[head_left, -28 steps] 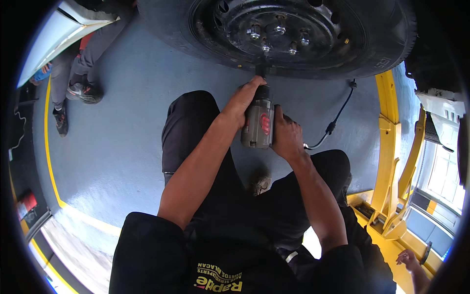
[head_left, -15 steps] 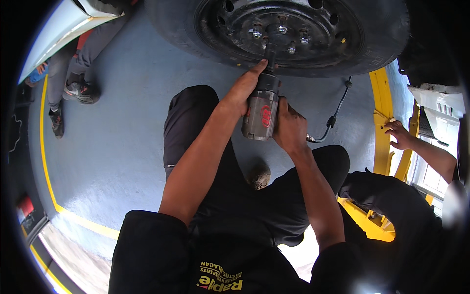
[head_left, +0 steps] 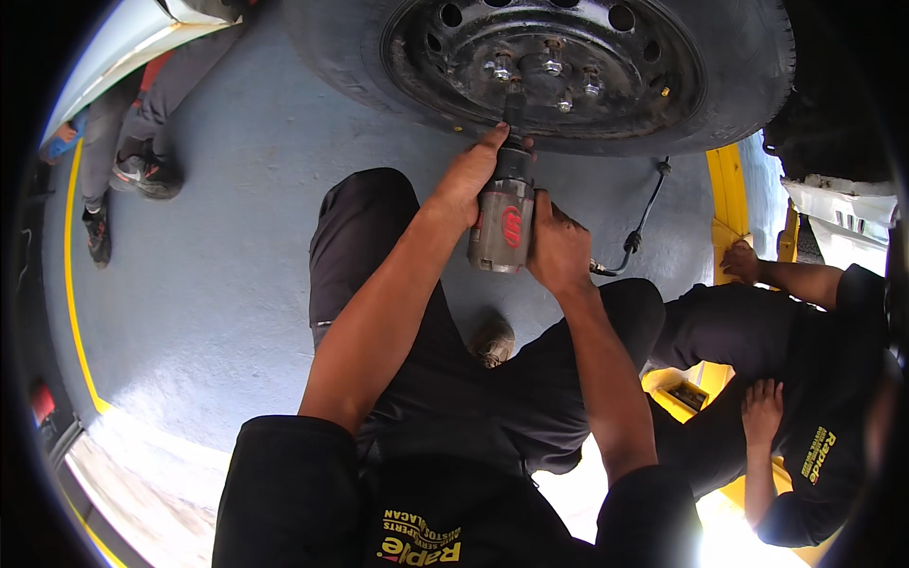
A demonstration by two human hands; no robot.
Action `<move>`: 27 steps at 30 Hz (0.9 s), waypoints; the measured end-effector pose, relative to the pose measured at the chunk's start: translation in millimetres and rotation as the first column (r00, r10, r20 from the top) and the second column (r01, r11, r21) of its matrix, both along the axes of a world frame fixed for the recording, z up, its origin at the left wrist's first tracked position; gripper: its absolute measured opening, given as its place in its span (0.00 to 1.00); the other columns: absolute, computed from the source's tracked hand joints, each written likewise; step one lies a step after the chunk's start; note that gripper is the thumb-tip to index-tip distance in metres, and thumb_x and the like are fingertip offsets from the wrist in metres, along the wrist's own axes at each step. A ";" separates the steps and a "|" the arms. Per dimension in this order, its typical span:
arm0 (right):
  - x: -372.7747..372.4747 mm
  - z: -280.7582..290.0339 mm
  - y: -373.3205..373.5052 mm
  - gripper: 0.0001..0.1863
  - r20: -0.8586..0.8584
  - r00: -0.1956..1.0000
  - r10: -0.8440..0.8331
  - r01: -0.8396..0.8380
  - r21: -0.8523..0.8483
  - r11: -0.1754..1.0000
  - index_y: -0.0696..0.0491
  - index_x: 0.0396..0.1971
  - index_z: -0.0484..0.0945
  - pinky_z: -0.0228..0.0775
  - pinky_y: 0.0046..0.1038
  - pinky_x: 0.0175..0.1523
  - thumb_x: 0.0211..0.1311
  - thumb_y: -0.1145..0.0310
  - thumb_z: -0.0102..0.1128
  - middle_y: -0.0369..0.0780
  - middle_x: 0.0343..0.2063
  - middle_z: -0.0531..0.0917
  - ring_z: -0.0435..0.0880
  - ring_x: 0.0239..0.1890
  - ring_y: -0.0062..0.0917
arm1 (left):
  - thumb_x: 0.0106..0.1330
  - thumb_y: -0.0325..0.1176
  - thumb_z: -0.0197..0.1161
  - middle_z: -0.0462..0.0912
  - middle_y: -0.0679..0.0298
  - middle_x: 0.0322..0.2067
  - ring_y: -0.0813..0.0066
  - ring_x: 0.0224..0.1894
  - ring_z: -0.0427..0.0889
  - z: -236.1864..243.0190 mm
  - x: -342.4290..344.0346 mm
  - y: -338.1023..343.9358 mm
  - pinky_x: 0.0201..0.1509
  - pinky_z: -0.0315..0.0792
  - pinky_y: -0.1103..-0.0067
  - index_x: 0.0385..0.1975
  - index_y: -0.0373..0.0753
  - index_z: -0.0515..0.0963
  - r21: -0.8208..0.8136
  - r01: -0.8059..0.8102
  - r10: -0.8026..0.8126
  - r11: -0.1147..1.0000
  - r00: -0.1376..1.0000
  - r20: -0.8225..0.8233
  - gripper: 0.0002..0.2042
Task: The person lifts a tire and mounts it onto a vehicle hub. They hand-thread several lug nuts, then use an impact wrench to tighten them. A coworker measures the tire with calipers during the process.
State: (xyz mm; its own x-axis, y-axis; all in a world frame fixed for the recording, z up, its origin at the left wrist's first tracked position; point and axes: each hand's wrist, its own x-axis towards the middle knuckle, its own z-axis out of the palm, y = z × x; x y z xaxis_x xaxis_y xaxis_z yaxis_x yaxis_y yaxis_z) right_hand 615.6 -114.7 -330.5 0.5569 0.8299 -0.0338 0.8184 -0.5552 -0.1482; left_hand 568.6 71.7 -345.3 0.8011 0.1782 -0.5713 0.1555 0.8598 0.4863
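An air impact wrench (head_left: pixel 502 227), dark grey with a red mark, points away from me at a black steel wheel (head_left: pixel 625 106) with its tire (head_left: pixel 739 85). My left hand (head_left: pixel 468 182) is wrapped round the front of the wrench, its fingers along the socket end. My right hand (head_left: pixel 559 244) grips the handle, which is mostly hidden behind the tool. The long black socket (head_left: pixel 514 109) reaches the lower left lug nut position; whether it is seated on the nut I cannot tell. Several shiny lug nuts (head_left: pixel 591 82) sit around the hub.
An air hose (head_left: pixel 632 244) runs from the wrench toward the tire. Right of me a co-worker in black crouches, one hand (head_left: pixel 741 261) on a yellow post (head_left: pixel 726 194). At far left another person's shoes (head_left: pixel 145 177) stand near a yellow floor line (head_left: pixel 76 312).
The wrench remains in both my hands, its socket still at the lower left of the hub. The co-worker has leaned further into view, with a second hand now visible on the thigh.
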 end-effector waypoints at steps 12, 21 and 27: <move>0.7 -6.4 -4.7 0.30 0.007 0.999 -0.032 0.032 0.005 0.999 0.56 0.52 0.72 0.85 0.42 0.44 0.49 0.77 0.77 0.45 0.37 0.88 0.92 0.39 0.43 | 0.73 0.61 0.68 0.77 0.47 0.68 0.54 0.68 0.77 8.9 8.5 -7.3 0.65 0.77 0.57 0.73 0.33 0.72 0.232 0.028 0.021 0.972 0.978 -0.206 0.40; 7.2 -13.3 -3.8 0.27 -0.021 0.999 -0.030 0.030 -0.001 1.000 0.57 0.53 0.72 0.84 0.43 0.45 0.53 0.77 0.74 0.47 0.38 0.88 0.91 0.40 0.43 | 0.71 0.60 0.73 0.88 0.62 0.46 0.72 0.44 0.86 -5.9 18.8 -5.1 0.48 0.85 0.67 0.61 0.39 0.80 0.267 -0.024 0.098 0.963 0.958 -0.268 0.32; 13.9 -22.9 1.6 0.26 0.007 1.000 -0.015 0.014 0.057 0.998 0.56 0.52 0.72 0.84 0.42 0.45 0.54 0.77 0.73 0.47 0.37 0.87 0.91 0.40 0.43 | 0.71 0.60 0.73 0.87 0.66 0.42 0.74 0.44 0.85 5.1 18.6 -3.5 0.47 0.84 0.69 0.57 0.39 0.83 0.237 -0.082 0.111 0.968 0.987 -0.113 0.29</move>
State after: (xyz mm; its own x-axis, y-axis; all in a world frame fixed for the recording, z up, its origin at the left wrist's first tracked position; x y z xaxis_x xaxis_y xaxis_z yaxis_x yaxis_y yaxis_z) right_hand 629.5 -113.1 -353.4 0.5689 0.8222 0.0168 0.8114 -0.5579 -0.1740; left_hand 587.3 68.2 -340.2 0.6987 0.3902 -0.5996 0.1493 0.7401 0.6557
